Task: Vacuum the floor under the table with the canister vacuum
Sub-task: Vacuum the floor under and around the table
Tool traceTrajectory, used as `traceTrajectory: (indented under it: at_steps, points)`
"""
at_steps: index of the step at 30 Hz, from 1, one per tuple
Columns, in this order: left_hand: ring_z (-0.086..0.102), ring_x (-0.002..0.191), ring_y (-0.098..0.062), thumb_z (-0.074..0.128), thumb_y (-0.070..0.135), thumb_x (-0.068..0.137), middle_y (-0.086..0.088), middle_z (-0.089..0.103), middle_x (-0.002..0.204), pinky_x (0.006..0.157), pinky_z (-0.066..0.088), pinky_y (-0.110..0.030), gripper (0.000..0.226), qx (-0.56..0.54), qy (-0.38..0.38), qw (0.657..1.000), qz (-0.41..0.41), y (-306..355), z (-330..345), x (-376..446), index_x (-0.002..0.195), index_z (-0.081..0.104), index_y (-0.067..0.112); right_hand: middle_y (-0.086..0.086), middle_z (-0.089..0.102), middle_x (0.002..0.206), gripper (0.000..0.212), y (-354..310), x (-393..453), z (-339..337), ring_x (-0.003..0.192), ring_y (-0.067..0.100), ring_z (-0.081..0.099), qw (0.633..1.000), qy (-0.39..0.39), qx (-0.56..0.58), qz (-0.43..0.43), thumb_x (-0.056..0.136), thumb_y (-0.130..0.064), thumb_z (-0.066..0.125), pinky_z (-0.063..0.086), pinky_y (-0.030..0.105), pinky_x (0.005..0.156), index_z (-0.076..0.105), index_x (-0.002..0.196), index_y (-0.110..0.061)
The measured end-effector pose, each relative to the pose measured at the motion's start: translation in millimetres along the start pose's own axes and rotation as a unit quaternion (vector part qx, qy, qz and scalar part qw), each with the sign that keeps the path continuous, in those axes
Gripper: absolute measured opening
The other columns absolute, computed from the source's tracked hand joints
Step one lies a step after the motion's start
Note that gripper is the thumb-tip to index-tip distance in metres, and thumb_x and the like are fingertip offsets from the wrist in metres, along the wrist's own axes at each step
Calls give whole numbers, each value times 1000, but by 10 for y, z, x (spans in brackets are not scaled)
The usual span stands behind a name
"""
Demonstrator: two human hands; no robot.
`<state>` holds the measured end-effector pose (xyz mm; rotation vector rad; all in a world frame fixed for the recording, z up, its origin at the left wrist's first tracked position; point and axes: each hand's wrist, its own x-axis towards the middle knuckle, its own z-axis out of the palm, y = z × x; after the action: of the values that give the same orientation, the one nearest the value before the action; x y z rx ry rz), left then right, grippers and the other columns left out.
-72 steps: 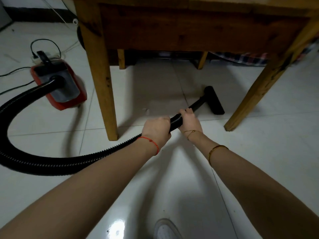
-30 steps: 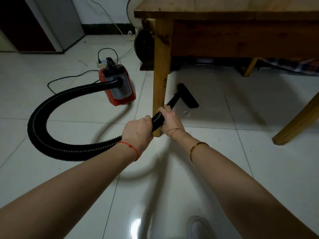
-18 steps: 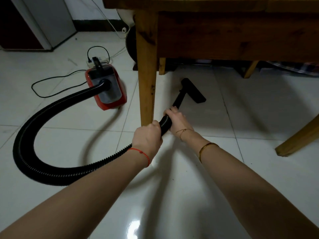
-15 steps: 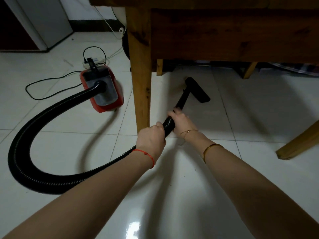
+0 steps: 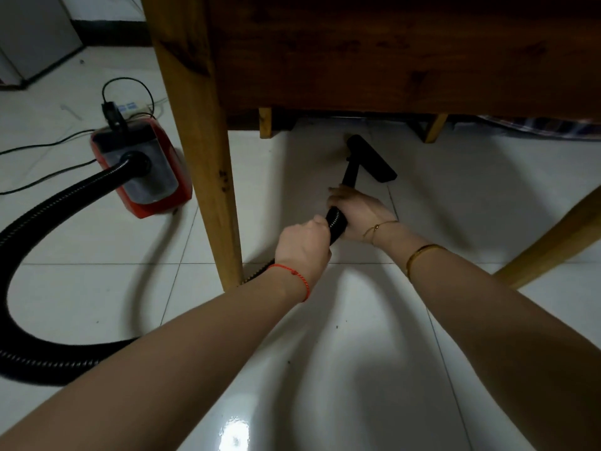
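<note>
Both grips are closed on the one black corrugated hose point(image 5: 335, 219): your left hand point(image 5: 304, 247) is wrapped around it nearer to you, and your right hand point(image 5: 356, 209) clamps it just ahead, where the hose meets the rigid black tube point(image 5: 350, 174). The two hands sit close together, with a short length of hose showing between them. One floor nozzle point(image 5: 370, 157) lies flat on the white tile floor point(image 5: 325, 369), beneath the wooden counter point(image 5: 390, 53), angled away to the right of the tube. One red canister vacuum point(image 5: 143, 170) stands on the tiles to the left, outside the counter, beside the near left leg point(image 5: 201, 141). The hose leaves its front port, loops wide to the left edge of view, and passes behind your left forearm to your hands. Four counter legs are counted: the near left one, a near right one point(image 5: 553, 242) slanting in at the edge of view, and two short sections at the back point(image 5: 265, 123). One power strip point(image 5: 130, 107) lies behind the canister, with thin black cords trailing over the tiles. You wear one red string point(image 5: 292, 275) on the left wrist; the right arm carries two items, a thin chain point(image 5: 377, 227) and a gold bangle point(image 5: 422, 255). A few dark specks are visible on the tiles between your forearms.
</note>
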<state>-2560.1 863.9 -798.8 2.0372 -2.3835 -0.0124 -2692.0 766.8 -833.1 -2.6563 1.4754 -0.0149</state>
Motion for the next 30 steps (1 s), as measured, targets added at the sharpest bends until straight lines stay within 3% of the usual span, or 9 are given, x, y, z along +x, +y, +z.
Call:
traceTrajectory:
  at_steps: [2,4,9,13,17,21,25,30]
  points:
    - [66,92,-28,48,18,95,-7,66,105,63,34,-30,21,5,9,1000,5,-51,-20,-71,115,47,9,8,57,105,22,-97,-77,-62,99,27,58,999,9,2,-44,77,-24,66,53,37,71,51,91,-16]
    - [66,87,-26,47,19,95,-5,66,102,61,34,-30,20,12,15,1000,4,-143,-35,-180,113,47,10,7,58,95,19,-255,-127,-108,84,27,59,998,0,-11,-67,79,-21,64,48,33,63,52,93,-14]
    - [67,80,-25,47,23,95,-3,66,95,57,36,-29,19,41,25,999,-11,-451,-102,-562,111,47,11,9,58,96,21,-799,-215,-175,85,27,58,997,8,-24,-77,82,-18,62,43,32,61,53,99,-11]
    - [64,74,-24,49,26,95,-2,58,82,56,36,-29,22,54,24,998,-33,-743,-227,-928,111,46,12,11,59,95,21,-1320,-245,-164,84,29,60,997,11,-1,-70,82,-12,63,54,41,72,53,100,-12]
    - [65,78,-26,49,31,94,-4,64,92,57,36,-29,24,69,26,997,-30,-1023,-337,-1319,109,45,12,10,60,96,23,-1772,-323,-172,86,26,61,995,26,18,-91,83,-11,65,54,36,72,53,102,-14]
    - [64,73,-26,45,31,95,-3,63,87,54,35,-30,22,89,29,995,-32,-1263,-395,-1645,108,45,13,7,59,98,22,-2129,-412,-188,88,23,59,992,42,10,-122,85,-11,63,49,31,70,53,104,-14]
    - [59,67,-24,44,30,95,-2,63,87,54,34,-30,20,108,20,993,-31,-1395,-454,-1821,107,44,13,8,60,99,25,-2334,-443,-200,88,25,60,989,44,-3,-140,84,-18,65,52,33,72,52,105,-14]
    - [64,76,-27,44,29,95,-3,64,91,55,33,-31,20,103,19,994,-37,-1318,-460,-1800,107,45,13,6,60,96,25,-2243,-439,-196,86,23,60,990,44,8,-136,82,-18,67,55,36,75,52,102,-15]
